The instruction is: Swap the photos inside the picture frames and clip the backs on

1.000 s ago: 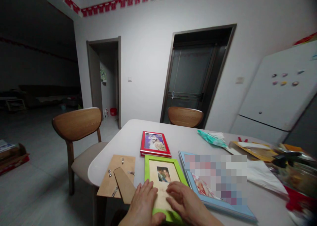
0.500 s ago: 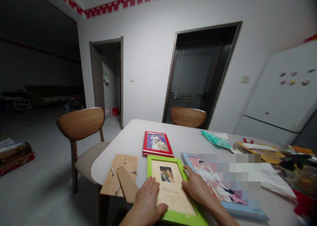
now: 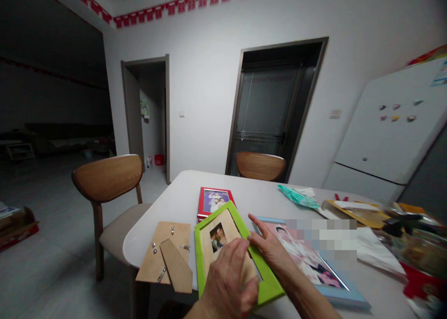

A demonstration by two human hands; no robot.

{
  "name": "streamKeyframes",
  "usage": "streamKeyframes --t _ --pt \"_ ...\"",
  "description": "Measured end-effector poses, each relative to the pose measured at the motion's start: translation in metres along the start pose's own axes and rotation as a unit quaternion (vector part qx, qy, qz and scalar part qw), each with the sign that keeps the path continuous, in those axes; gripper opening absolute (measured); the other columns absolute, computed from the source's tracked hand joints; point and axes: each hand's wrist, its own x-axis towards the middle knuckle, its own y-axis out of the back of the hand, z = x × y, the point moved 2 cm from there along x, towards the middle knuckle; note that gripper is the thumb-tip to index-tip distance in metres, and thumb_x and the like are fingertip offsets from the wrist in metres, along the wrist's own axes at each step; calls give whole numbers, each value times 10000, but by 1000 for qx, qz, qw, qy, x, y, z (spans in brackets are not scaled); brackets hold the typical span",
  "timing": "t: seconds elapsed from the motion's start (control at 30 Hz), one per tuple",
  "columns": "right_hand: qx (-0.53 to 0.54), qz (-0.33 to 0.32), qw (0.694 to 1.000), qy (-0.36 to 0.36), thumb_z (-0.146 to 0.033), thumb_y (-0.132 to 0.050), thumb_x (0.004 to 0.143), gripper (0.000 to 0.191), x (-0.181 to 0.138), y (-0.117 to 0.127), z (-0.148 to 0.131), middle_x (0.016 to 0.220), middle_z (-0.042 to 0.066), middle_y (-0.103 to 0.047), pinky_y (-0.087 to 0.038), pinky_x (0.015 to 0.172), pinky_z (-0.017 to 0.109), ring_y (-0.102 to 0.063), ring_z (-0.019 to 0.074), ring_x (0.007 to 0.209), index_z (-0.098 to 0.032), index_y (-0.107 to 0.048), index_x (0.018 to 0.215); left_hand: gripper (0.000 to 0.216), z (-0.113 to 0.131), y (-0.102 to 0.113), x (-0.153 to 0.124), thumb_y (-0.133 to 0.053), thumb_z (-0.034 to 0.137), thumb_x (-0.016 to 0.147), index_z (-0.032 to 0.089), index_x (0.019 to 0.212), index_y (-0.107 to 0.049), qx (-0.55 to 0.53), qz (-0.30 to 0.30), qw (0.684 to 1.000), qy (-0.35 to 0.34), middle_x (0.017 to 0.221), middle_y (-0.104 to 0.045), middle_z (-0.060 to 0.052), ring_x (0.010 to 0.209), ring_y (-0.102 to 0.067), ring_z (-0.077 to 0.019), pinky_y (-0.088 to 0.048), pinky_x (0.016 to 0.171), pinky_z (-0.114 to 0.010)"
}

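A lime-green photo frame (image 3: 199,258) is tilted up off the table, turned at an angle. Inside it is a cream mat (image 3: 228,221) around a small photo (image 3: 218,237) of two people. My left hand (image 3: 228,277) lies across the mat with curled, closed fingers; what its fingertips hold, if anything, is hidden. At the frame's right side my right hand (image 3: 270,247) grips the edge, its index finger stretched out. Left of the frame lies a brown backing board (image 3: 150,263) with metal clips and a stand leg (image 3: 176,263). A red photo frame (image 3: 202,202) sits behind, partly covered.
Close on the right lies a light-blue photo frame (image 3: 328,293) with a large picture. Beyond it are a teal packet (image 3: 298,197), white paper (image 3: 380,254) and a cluttered pile (image 3: 419,244). Wooden chairs (image 3: 110,177) stand around the white table (image 3: 178,193).
The green frame has been lifted and turned counter-clockwise, now overlapping the red frame. My left hand has moved right and its fingers have curled. The view has shifted slightly.
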Motion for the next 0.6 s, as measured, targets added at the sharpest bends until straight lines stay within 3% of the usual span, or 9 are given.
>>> streamKeyframes --t 0.13,0.23,0.37,0.47,0.6 --pt "9 7 1000 -3 -203 -480 604 719 -4 -1 2 553 -64 -539 -381 444 210 -482 90 407 -197 -205 1268 455 -3 15 -5 -354 125 751 130 1205 -346 9 56 998 -9 1178 -471 -105 1088 -424 -201 -383 916 -329" --pt "-36 22 999 -3 -195 -460 604 705 -7 8 7 605 -43 -557 -386 451 217 -485 91 422 -196 -216 1265 426 -13 35 -11 -353 134 772 180 1195 -337 -15 159 986 43 1140 -471 -97 939 -518 -176 -469 797 -295" --pt "-175 53 983 -19 -196 -400 617 634 -8 27 24 608 -25 -558 -392 470 224 -524 116 482 -156 -281 1238 399 -41 62 -29 -397 173 759 222 1153 -363 -71 277 945 160 1146 -425 -77 866 -533 -159 -514 626 -240" --pt "-316 78 945 -8 -196 -371 628 585 -4 40 39 719 34 -611 -418 570 247 -573 140 568 -97 -344 1204 403 -67 68 -47 -419 192 724 216 1126 -397 -93 290 923 235 1153 -431 -70 970 -494 -194 -494 713 -280" --pt "-457 89 884 42 -189 -375 629 537 3 50 55 1002 103 -599 -406 754 292 -588 194 816 -104 -428 1157 410 -90 65 -62 -462 184 642 183 1052 -477 -61 272 925 257 1097 -488 -65 1063 -434 -234 -342 926 -389"
